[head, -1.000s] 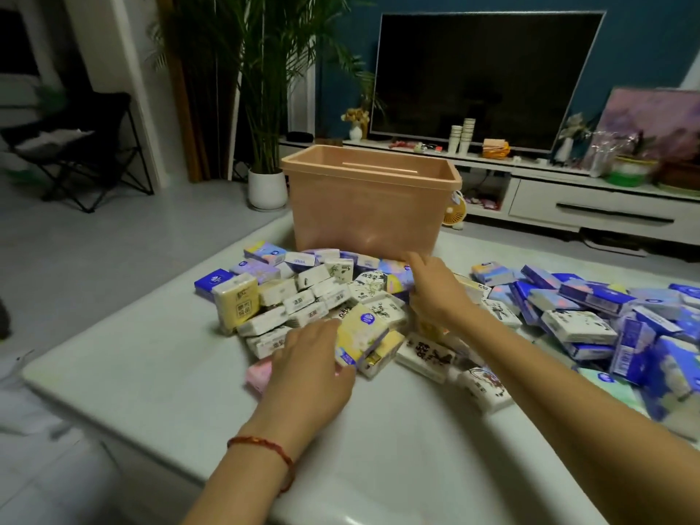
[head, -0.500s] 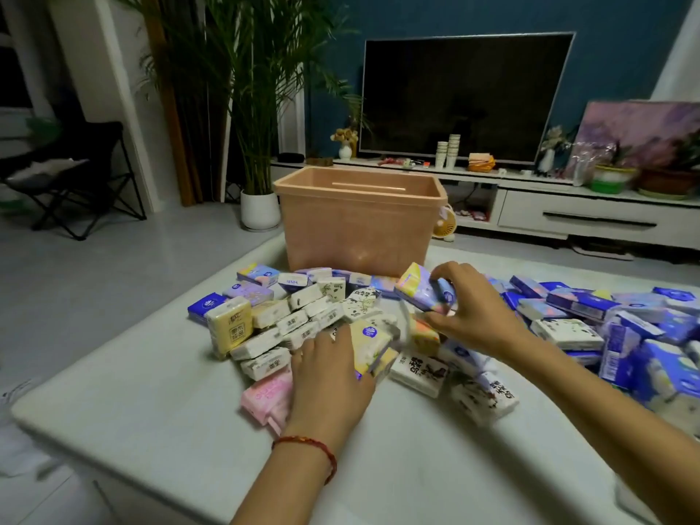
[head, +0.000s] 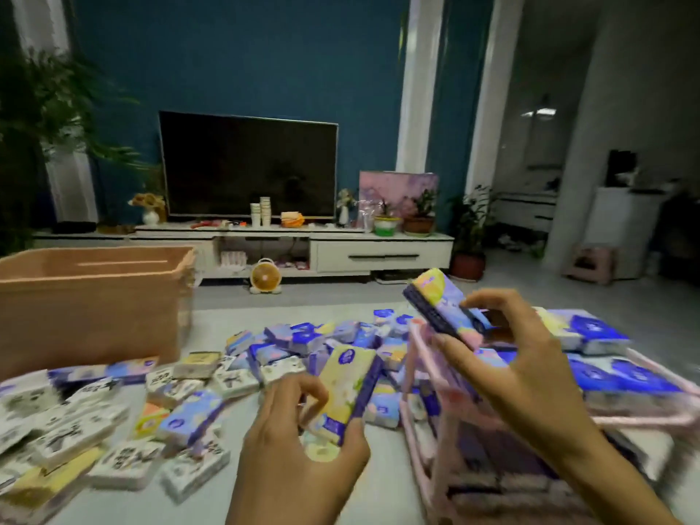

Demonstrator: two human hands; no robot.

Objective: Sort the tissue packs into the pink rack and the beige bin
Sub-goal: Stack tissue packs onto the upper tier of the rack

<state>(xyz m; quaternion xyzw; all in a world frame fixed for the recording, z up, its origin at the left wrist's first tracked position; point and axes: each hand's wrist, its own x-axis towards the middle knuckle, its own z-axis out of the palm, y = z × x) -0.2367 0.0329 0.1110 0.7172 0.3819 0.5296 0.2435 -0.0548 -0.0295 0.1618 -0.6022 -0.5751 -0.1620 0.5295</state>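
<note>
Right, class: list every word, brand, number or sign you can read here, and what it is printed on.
Nothing reads clearly; the picture is motion-blurred.
Yellow pack in the left hand: round blue logo, unreadable.
Purple pack in the right hand: print too blurred.
White packs on the table: black characters, smeared.
Blue packs in the pink rack: white marks, unreadable.

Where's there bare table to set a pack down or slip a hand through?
Bare table right of the beige bin, behind the loose packs; also a near strip between the left hand and the pink rack. Crowded: left and centre; rack top is stacked.
</note>
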